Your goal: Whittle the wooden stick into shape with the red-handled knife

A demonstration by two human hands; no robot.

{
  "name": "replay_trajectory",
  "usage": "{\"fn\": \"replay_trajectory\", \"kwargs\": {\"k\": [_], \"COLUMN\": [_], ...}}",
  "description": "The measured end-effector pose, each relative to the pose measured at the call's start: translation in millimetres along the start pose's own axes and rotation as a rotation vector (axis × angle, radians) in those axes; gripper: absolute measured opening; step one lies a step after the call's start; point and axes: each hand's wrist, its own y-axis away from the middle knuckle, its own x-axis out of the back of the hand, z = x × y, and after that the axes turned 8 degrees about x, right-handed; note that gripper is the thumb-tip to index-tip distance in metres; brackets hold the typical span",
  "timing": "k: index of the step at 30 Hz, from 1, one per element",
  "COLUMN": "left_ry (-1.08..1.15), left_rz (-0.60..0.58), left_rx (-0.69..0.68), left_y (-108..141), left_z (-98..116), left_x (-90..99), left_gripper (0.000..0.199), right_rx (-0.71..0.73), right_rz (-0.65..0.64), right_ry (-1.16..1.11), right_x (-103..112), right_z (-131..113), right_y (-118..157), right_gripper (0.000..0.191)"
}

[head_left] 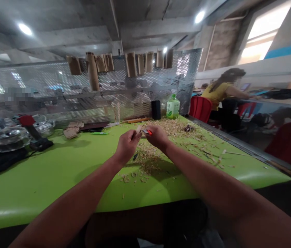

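Over the green tabletop, my left hand is closed around a small pale piece of wood. My right hand grips a carving knife with an orange-red handle, most of it hidden in the fist. Its short metal blade is close to the wood; whether the two touch I cannot tell. Below both hands lies a heap of curled wood shavings. A small dark object rests at the heap's left side, too small to name.
Behind my hands stand a bottle of green liquid and a black box. A cordless drill and shiny metal pots occupy the left. Bamboo pieces hang along a perforated screen. A person in yellow sits at the right.
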Motion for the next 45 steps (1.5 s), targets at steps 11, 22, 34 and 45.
{"fn": "replay_trajectory", "kwargs": {"k": [11,22,34,45], "left_ry": [0.081,0.573,0.200,0.051], "left_rz": [-0.105,-0.056,-0.111,-0.043], "left_rx": [0.046,0.020,0.102,0.015], "left_y": [-1,-7,-12,-13], "left_z": [-4,4,-4,-10], "left_x": [-1.3,32.2,18.8,12.6], "left_gripper": [0.034,0.038,0.034,0.039], "right_rx": [0.127,-0.502,-0.059,-0.042], "right_rz": [0.071,0.235,0.067,0.016], "right_ry": [-0.121,-0.129,-0.239,-0.210], "right_x": [-12,9,-1,4], "right_z": [18,71,6,-7], "right_y": [-2,-3,2,4], "right_gripper": [0.018,0.027,0.024,0.024]}}
